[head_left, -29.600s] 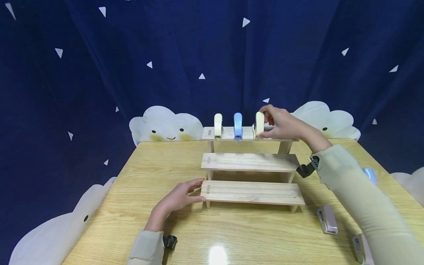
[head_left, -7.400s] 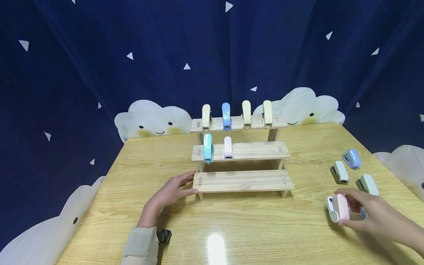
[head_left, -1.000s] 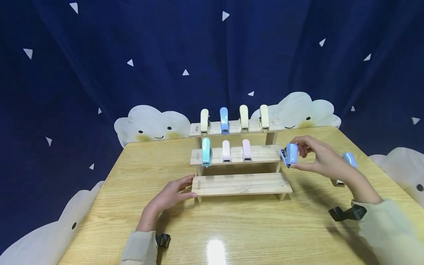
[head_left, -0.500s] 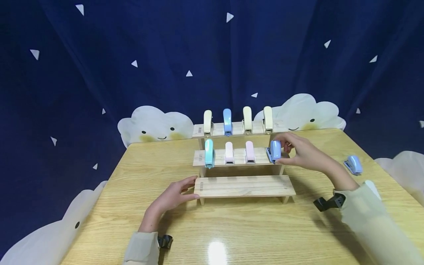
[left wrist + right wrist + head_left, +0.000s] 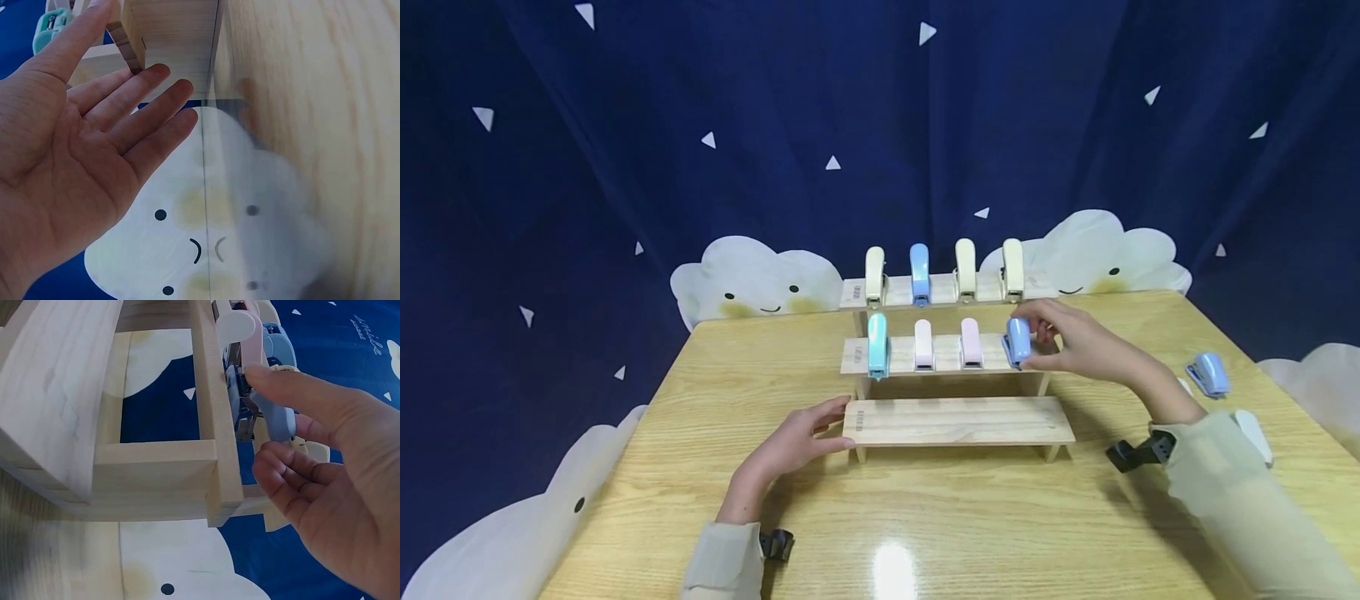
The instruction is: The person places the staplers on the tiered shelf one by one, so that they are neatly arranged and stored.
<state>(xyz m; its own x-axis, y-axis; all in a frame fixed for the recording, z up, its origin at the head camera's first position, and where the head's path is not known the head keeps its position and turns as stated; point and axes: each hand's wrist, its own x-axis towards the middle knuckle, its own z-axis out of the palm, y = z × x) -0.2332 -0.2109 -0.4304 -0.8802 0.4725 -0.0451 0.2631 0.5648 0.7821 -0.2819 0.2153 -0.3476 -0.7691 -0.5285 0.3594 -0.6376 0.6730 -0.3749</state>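
Observation:
My right hand (image 5: 1078, 340) pinches a blue stapler (image 5: 1018, 342) between thumb and fingers at the right end of the middle shelf (image 5: 985, 360). In the right wrist view, the blue stapler (image 5: 275, 417) stands at the shelf's edge, beside a pink one (image 5: 252, 344). To its left stand a lilac stapler (image 5: 971, 343), a pale pink stapler (image 5: 923, 345) and a turquoise stapler (image 5: 877, 343). My left hand (image 5: 797, 440) touches the left end of the bottom shelf (image 5: 958, 422), its thumb by the front edge. The left wrist view shows that hand (image 5: 94, 137) with fingers extended.
On the top shelf (image 5: 985, 287) stand cream staplers (image 5: 966, 271) and a blue one (image 5: 920, 275). Another blue stapler (image 5: 1209, 373) and a white one (image 5: 1253, 435), partly behind the right sleeve, lie on the table (image 5: 1000, 525). A dark blue curtain (image 5: 820, 100) hangs behind.
Since the earliest frame, the middle shelf has gained staplers and the top shelf another cream one. In the last second, my right hand brought the blue stapler left onto the middle shelf. My left hand stayed put.

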